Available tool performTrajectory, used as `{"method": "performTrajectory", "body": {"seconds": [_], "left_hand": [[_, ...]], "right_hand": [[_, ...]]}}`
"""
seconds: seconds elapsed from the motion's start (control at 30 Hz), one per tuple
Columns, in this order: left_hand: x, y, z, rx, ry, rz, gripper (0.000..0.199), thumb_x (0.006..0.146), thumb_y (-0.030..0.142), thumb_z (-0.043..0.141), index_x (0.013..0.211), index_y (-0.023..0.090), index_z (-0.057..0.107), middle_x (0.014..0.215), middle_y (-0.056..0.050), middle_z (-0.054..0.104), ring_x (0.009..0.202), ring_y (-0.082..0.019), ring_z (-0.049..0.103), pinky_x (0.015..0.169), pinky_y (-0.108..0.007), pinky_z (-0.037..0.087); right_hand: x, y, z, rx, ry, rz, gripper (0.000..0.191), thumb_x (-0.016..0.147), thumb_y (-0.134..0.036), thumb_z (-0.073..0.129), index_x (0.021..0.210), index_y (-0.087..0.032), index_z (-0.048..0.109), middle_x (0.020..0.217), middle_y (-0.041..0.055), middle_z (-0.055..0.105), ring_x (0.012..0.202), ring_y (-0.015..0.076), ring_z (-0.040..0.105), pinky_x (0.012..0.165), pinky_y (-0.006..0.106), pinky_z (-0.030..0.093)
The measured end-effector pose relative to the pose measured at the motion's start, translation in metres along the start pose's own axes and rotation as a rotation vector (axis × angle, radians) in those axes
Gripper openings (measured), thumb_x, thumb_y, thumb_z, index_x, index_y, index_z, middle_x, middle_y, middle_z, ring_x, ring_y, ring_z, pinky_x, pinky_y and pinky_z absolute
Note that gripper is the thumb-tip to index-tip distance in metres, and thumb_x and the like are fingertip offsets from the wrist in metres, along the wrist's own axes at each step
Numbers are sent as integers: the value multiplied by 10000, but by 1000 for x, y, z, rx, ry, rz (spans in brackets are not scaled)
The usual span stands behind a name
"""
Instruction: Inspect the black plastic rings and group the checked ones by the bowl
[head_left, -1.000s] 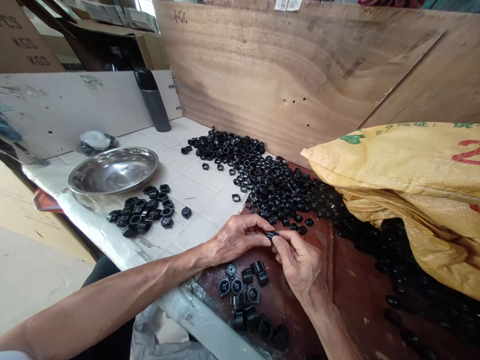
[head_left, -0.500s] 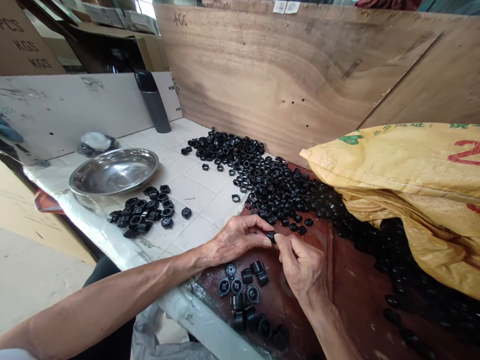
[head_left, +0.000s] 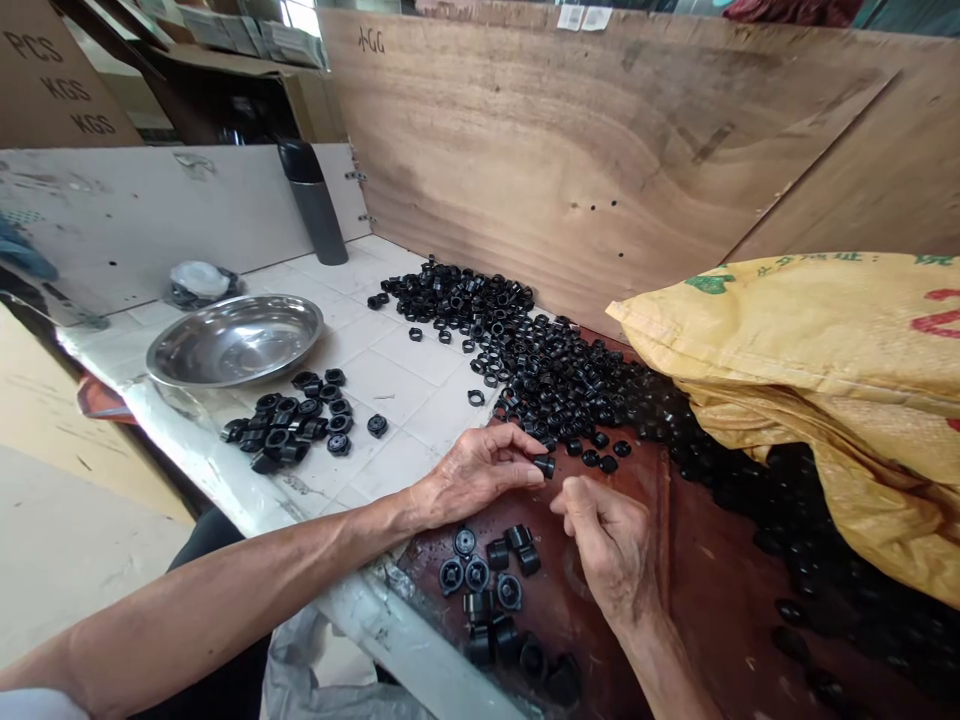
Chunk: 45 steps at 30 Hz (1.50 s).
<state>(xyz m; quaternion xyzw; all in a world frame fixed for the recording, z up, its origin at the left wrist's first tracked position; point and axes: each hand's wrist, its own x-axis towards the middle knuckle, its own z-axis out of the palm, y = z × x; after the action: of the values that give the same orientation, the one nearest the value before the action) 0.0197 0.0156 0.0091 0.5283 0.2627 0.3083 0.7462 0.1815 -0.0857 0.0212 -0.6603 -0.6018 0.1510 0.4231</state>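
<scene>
Head view: left hand (head_left: 476, 472) pinching small black plastic fitting (head_left: 548, 466) above brown tabletop (head_left: 705, 570).
Right hand (head_left: 611, 540): just beside, fingers curled narrow; holding anything, cannot tell.
Loose fittings (head_left: 477, 574): clustered below hands.

The left hand (head_left: 484, 470) pinches while the right hand (head_left: 609, 535) curls nearby.
</scene>
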Motion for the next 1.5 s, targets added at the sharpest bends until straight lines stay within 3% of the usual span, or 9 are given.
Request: {"method": "performTrajectory", "body": {"seconds": [0.13,0.23,0.4,0.6,0.77,0.93,1.1,1.2,1.5], "left_hand": [[-1,1,2,-36,-16,4,334,767,317,854,998,133,697,916,-70,775,840,-184,735,852,-333,566],[-2,0,3,-58,-50,-4,312,785,312,841,990,126,698,932,-91,783,880,-222,755,877,-371,581],[-2,-6,-1,87,-88,61,276,839,304,795,1031,126,708,967,-91,777,901,-224,751,877,-365,593],[-3,-5,-10,642,-167,453,199,934,251,681,1111,166,715,1146,-104,737,1089,-221,694,1002,-370,547],[-3,-3,-15,818,-273,536,203,976,230,600,1148,167,687,1193,-131,715,1125,-234,679,1007,-407,539],[-7,-5,-15,734,-323,587,176,955,222,622,1101,157,695,1205,-142,711,1149,-238,673,1012,-397,532],[-11,0,-6,400,-95,191,286,873,339,740,1064,131,694,940,-88,762,840,-196,725,816,-342,576],[-13,4,-3,189,-94,71,367,811,352,802,1057,110,680,902,-86,767,808,-191,731,810,-340,579],[-9,-1,-8,386,-63,267,292,829,354,785,1034,154,732,1020,-69,738,945,-196,697,896,-321,540]], "right_hand": [[-1,5,3,56,35,-1,234,966,-416,620,949,-201,710,774,7,702,672,156,660,637,247,509],[-1,11,6,101,34,1,246,956,-394,639,1106,-212,707,913,40,754,778,181,715,720,269,556],[-1,6,7,144,-9,177,254,940,-454,639,968,-212,711,685,2,684,587,156,636,574,250,504],[0,0,13,415,-27,491,375,857,-515,689,673,-205,588,488,-50,507,404,95,428,388,210,316],[-1,3,17,521,-120,589,525,823,-614,675,554,-204,486,459,-64,435,337,58,350,336,190,221],[-3,-1,16,446,-168,543,592,862,-733,533,592,-206,542,460,-30,485,306,89,354,284,224,228],[-1,-3,6,322,-61,314,399,886,-573,627,970,-187,683,738,18,705,625,157,666,603,249,546],[1,-3,1,281,-60,209,390,825,-487,706,1084,-195,700,986,66,764,853,203,731,797,301,579],[-3,5,15,318,-118,243,382,913,-557,599,806,-193,642,559,11,665,506,191,668,510,269,545]]}}
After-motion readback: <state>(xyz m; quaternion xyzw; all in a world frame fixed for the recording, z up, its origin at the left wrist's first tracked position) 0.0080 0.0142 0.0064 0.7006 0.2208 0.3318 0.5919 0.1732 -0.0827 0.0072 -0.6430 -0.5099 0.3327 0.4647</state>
